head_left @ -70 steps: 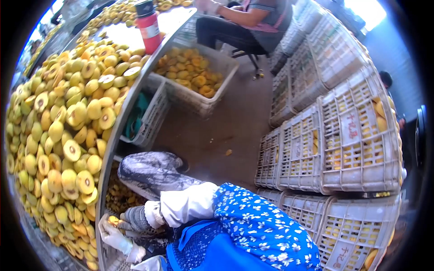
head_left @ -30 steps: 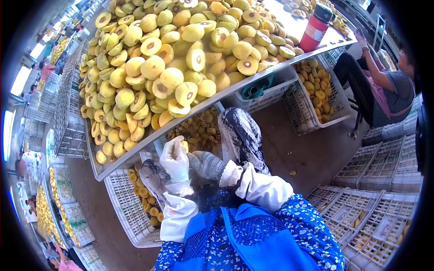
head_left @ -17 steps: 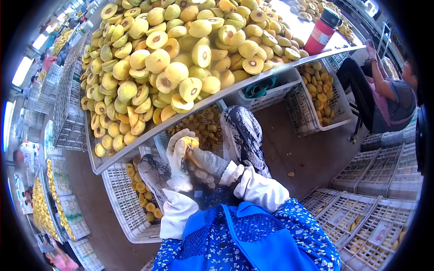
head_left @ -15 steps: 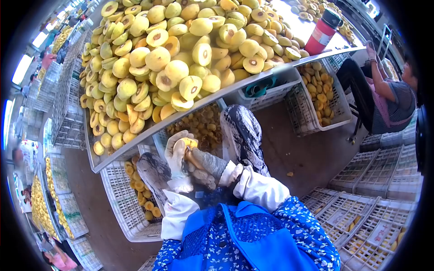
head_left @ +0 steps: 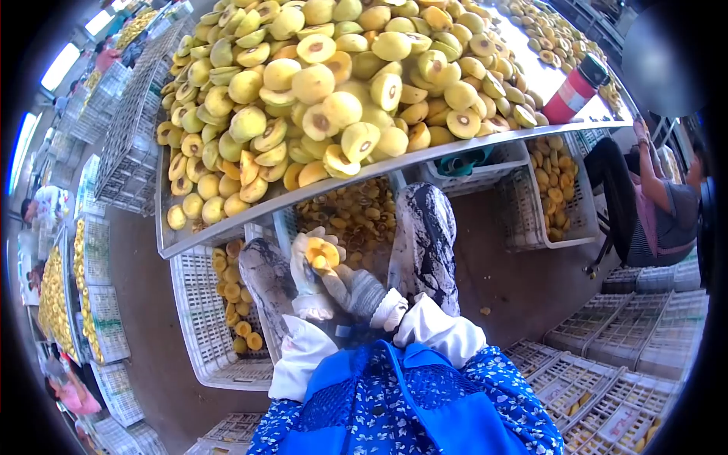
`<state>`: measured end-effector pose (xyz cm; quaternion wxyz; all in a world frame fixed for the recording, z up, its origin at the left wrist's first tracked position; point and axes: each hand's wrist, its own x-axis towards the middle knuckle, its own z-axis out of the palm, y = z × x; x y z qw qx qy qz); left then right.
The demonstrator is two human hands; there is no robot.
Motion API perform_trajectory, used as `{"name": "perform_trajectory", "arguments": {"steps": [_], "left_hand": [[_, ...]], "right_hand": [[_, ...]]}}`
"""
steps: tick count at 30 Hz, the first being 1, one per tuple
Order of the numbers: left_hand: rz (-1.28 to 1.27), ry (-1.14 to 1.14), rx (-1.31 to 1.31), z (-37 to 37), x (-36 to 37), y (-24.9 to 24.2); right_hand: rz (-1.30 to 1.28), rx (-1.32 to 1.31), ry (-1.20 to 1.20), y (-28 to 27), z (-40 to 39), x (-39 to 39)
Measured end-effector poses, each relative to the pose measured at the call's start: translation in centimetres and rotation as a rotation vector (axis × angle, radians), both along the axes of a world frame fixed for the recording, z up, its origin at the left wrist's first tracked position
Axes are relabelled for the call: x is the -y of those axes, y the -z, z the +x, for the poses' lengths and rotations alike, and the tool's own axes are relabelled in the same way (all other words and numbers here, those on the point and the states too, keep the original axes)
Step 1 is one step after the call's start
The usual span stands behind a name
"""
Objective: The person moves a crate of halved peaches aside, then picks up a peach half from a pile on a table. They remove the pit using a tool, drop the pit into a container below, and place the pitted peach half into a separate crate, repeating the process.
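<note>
My left hand [head_left: 301, 267], in a pale glove, cradles a yellow peach half [head_left: 323, 255] with its orange cut face turned up toward me. Close against it, below and to the right, my right hand [head_left: 359, 293] wears a grey and white glove. Its fingers are curled near the fruit's lower edge, and I cannot tell what they hold. Both hands are over my lap, between my knees. Beyond and below them, a crate of fruit pieces [head_left: 353, 216] sits under the table edge.
A metal-edged table [head_left: 394, 160] carries a large heap of peach halves [head_left: 303, 83] and a red bottle [head_left: 570, 98]. A white crate [head_left: 199, 318] with halves stands at left, another crate [head_left: 557, 193] at right. A seated person [head_left: 667, 197] is at far right, near stacked crates [head_left: 607, 318].
The right hand has drawn down and away from the peach half, whose cut face now shows fully. The whole view has shifted slightly, with the table appearing further right.
</note>
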<state>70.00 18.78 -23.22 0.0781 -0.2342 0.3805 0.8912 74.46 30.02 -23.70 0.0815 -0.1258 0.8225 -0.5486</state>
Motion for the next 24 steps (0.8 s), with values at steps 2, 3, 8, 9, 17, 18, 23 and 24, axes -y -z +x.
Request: {"name": "perform_trajectory", "arguments": {"steps": [2, 3, 8, 9, 17, 18, 23, 24], "left_hand": [[0.177, -0.085, 0.083, -0.2, 0.5, 0.1], [0.183, -0.125, 0.098, -0.4, 0.6, -0.1], [0.073, -0.361, -0.092, -1.4, 3.4, 1.1], [0.045, -0.274, -0.143, -1.7, 4.3, 0.9], [-0.464, -0.328, -0.164, 0.1, 1.9, 0.0], [-0.463, -0.332, -0.139, 0.3, 2.0, -0.3], [-0.112, -0.449, -0.11, 1.2, 5.1, 0.1], [-0.016, -0.517, -0.166, 2.0, 6.3, -0.6]], "right_hand": [[0.206, -0.018, -0.088, -1.8, 0.0, -0.4], [0.22, 0.0, -0.086, -2.6, 0.0, -0.5], [-0.558, 0.544, 0.223, 4.7, -1.3, -0.2], [-0.373, 0.423, 0.195, 5.7, -1.3, -0.6], [0.256, 0.023, -0.008, -4.6, -6.9, 2.8], [0.369, 0.031, -0.054, -5.3, -6.8, 3.1], [0.028, -0.213, -0.016, -4.7, -5.6, 6.0], [-0.222, -0.233, 0.01, -4.9, -5.5, 6.0]]}}
